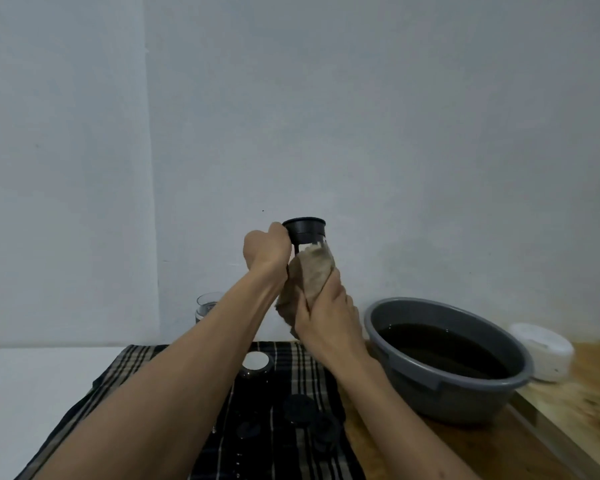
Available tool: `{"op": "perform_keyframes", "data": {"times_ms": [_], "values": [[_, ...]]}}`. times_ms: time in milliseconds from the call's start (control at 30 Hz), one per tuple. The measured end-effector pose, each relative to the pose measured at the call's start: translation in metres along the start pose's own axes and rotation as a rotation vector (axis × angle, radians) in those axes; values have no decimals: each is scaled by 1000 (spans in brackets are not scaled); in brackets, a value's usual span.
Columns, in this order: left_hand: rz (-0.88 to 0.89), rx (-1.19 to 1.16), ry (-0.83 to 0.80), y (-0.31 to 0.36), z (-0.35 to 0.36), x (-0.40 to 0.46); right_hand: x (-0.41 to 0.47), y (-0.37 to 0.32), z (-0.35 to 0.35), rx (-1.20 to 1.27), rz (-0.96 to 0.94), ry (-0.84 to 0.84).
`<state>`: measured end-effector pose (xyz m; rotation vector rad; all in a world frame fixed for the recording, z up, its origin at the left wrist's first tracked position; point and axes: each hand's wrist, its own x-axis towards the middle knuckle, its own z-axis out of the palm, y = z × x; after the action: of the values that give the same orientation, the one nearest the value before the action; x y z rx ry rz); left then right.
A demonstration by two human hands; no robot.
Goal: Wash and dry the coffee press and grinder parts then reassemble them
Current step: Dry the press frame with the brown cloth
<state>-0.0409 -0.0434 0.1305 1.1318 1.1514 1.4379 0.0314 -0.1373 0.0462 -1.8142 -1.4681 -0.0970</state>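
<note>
I hold the coffee press carafe (305, 230) raised in front of the wall; its black top rim shows, and its glass body is mostly wrapped in a beige cloth (310, 275). My left hand (266, 249) grips the carafe's handle side near the rim. My right hand (321, 311) grips the cloth around the lower body. On the black plaid towel (302, 368) below lie several small black parts (297, 408) and a round piece with a white centre (256, 363). A glass jar (207, 306) stands behind my left forearm.
A grey basin (520, 368) of dark water sits on the wooden board at the right. Behind it stands a white round container (548, 351). A white surface (42, 382) lies to the left of the towel. The plain wall is close behind.
</note>
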Motion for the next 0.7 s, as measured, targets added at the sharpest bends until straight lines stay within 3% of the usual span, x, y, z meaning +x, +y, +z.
{"op": "perform_keyframes", "data": {"times_ms": [133,233,400,533,600,700], "values": [[143,247,-245,3,5,-20,2,3,-16,347,241,-10],[117,201,-352,15,1,-27,19,2,-42,539,262,-15],[49,65,-336,34,-15,-33,18,-11,-65,958,210,-246],[62,27,-171,29,-24,-41,6,-8,-66,1235,262,-349],[78,-14,-97,23,-27,-42,-3,-10,-65,1297,289,-432],[122,-112,-130,19,-28,-42,-11,-18,-60,1283,401,-529]]}}
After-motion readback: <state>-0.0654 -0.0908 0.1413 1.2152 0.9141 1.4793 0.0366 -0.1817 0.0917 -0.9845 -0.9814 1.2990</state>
